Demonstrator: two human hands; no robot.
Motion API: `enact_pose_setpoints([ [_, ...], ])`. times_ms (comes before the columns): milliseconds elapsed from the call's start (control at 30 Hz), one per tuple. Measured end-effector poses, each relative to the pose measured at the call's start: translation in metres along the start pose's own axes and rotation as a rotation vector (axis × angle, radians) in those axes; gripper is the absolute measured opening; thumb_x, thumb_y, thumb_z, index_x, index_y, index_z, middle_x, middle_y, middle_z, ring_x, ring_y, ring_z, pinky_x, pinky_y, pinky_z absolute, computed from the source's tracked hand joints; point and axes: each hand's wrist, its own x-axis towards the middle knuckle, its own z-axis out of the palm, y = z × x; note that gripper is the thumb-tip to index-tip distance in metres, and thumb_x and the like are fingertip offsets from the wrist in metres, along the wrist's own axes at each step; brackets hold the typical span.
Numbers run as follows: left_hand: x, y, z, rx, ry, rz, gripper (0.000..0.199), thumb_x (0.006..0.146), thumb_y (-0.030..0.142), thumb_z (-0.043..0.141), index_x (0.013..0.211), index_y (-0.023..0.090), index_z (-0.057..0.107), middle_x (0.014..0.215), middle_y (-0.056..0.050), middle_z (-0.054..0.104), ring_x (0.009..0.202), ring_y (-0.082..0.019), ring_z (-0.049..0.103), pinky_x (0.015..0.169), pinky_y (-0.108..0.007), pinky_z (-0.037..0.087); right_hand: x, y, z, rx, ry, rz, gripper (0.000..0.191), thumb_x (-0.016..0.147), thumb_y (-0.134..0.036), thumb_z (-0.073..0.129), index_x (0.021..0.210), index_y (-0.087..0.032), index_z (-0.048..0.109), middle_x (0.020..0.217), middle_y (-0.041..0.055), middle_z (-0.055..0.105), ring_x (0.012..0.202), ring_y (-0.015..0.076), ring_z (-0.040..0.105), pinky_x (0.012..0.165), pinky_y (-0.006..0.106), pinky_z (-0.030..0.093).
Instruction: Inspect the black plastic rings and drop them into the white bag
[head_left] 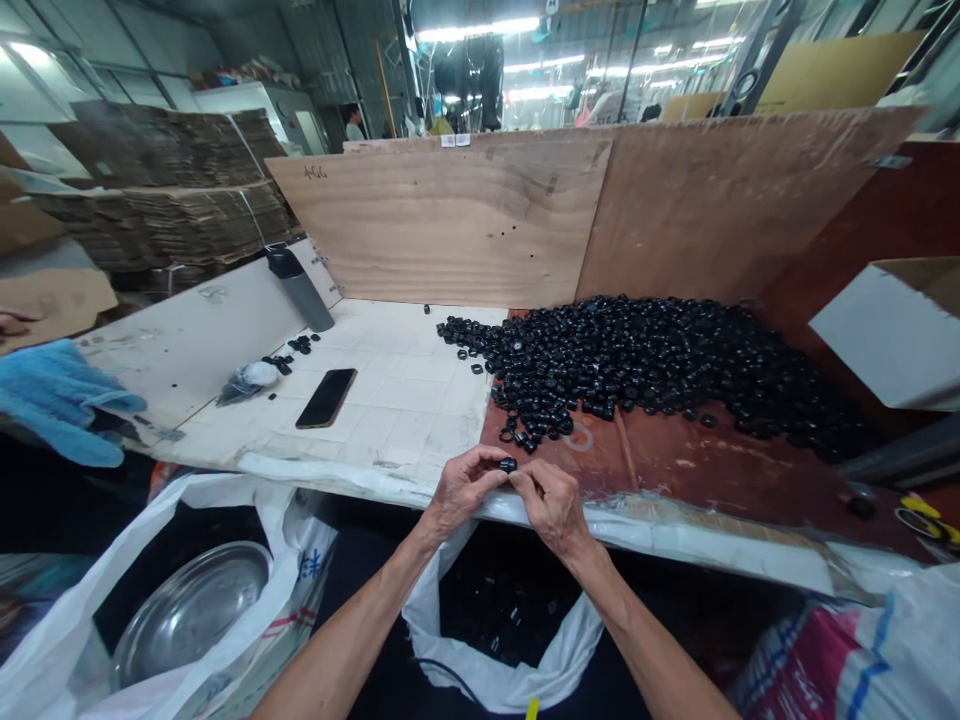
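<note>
A small black cylindrical part is pinched between my two hands, just above the table's front edge. My left hand has its thumb and fingers closed on the part's left side. From the right, my right hand pinches the same part with thumb and fingertips. Beyond them spreads a large pile of small black parts, some of them ring-shaped. Below my hands hangs an open white sack with more black parts inside.
On the table's pale left side lie a phone, a grey bottle and a small plastic bag. A plywood board stands along the back. At left, a sack holds a metal bowl. A white box is at right.
</note>
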Motion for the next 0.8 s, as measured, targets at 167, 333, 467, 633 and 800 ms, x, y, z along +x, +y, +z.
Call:
enact_pose_setpoints([
  [167, 0.0000, 0.0016, -0.0003, 0.014, 0.004, -0.007, 0.025, 0.082, 0.028, 0.071, 0.101, 0.014, 0.067, 0.097, -0.007, 0.071, 0.089, -0.019, 0.067, 0.085, -0.030, 0.053, 0.0002, -0.0021, -0.0031, 0.015, 0.014, 0.016, 0.018, 0.090, -0.033, 0.060, 0.081, -0.018, 0.063, 0.068, 0.0007, 0.058, 0.061, 0.0138, 0.050, 0.066, 0.028, 0.039],
  [333, 0.0000, 0.0079, 0.0008, 0.050, -0.019, 0.025, 0.020, 0.083, 0.029, 0.071, 0.094, 0.013, 0.068, 0.094, -0.008, 0.070, 0.089, -0.020, 0.066, 0.086, -0.032, 0.054, 0.0010, -0.0030, -0.0037, 0.038, 0.049, 0.080, 0.023, 0.091, -0.032, 0.059, 0.071, -0.020, 0.057, 0.060, -0.0015, 0.054, 0.058, 0.0145, 0.050, 0.065, 0.028, 0.041],
  [467, 0.0006, 0.0053, -0.0004, -0.002, -0.008, 0.054, 0.019, 0.083, 0.031, 0.070, 0.091, 0.014, 0.066, 0.097, -0.007, 0.066, 0.089, -0.019, 0.065, 0.083, -0.030, 0.054, -0.0010, -0.0013, -0.0007, 0.148, 0.007, 0.067, 0.009, 0.089, -0.027, 0.060, 0.092, -0.019, 0.059, 0.078, 0.0021, 0.061, 0.071, 0.0164, 0.058, 0.068, 0.027, 0.046],
  [633, 0.0002, 0.0025, -0.0014, -0.060, -0.012, -0.018, 0.035, 0.082, 0.028, 0.071, 0.114, 0.017, 0.060, 0.098, -0.006, 0.067, 0.089, -0.018, 0.066, 0.083, -0.030, 0.054, -0.0029, 0.0027, 0.0039, 0.218, 0.065, 0.064, 0.012, 0.090, -0.024, 0.059, 0.101, -0.020, 0.060, 0.083, 0.0022, 0.062, 0.072, 0.0160, 0.061, 0.070, 0.027, 0.049],
  [800, -0.0010, 0.0067, 0.0004, 0.068, -0.063, 0.039, 0.021, 0.084, 0.029, 0.068, 0.099, 0.015, 0.066, 0.097, -0.007, 0.067, 0.091, -0.019, 0.065, 0.085, -0.031, 0.054, -0.0020, 0.0022, 0.0030, 0.087, 0.081, 0.049, 0.022, 0.095, -0.025, 0.050, 0.078, -0.020, 0.063, 0.071, 0.0023, 0.064, 0.070, 0.0169, 0.061, 0.070, 0.028, 0.045],
])
